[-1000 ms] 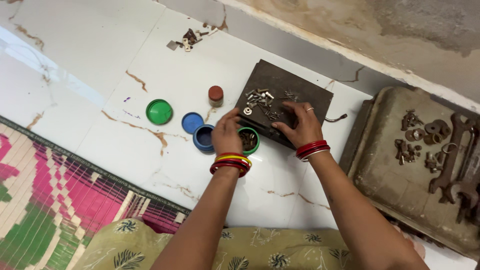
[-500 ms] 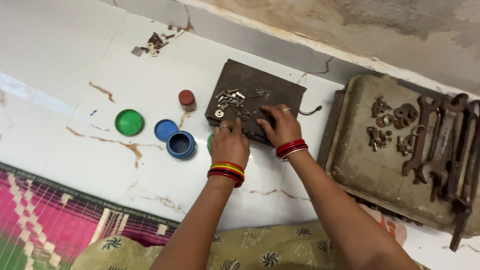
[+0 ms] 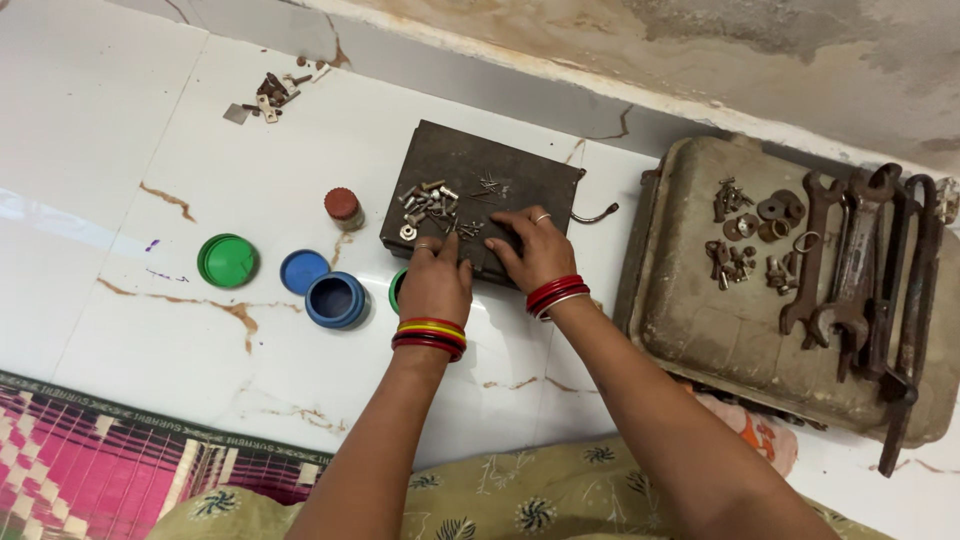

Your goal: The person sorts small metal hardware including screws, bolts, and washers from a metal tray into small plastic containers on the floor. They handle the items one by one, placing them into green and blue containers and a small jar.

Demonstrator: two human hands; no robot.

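Observation:
A dark flat metal box lid (image 3: 520, 170) lies on the white tiled floor with a heap of small screws and bolts (image 3: 428, 205) on it. My left hand (image 3: 436, 278) rests at the lid's near edge, fingers reaching into the screws, and it covers most of a green jar (image 3: 397, 288). My right hand (image 3: 532, 247) lies palm down on the lid beside the screws, fingers spread toward them. Whether either hand pinches a screw is hidden. Both wrists wear red and yellow bangles.
Left of the hands sit an open blue jar (image 3: 335, 299), a blue lid (image 3: 301, 270), a green lid (image 3: 228, 260) and a small brown-capped jar (image 3: 343, 208). A rusty tray (image 3: 700, 320) on the right holds washers, bolts and wrenches (image 3: 860, 260). Loose scrap (image 3: 268, 95) lies far left; a woven mat (image 3: 90, 470) is near.
My left hand moved from over the green jar onto the lid's edge by the screws. My right hand stays on the lid. The view has shifted, so everything slid left.

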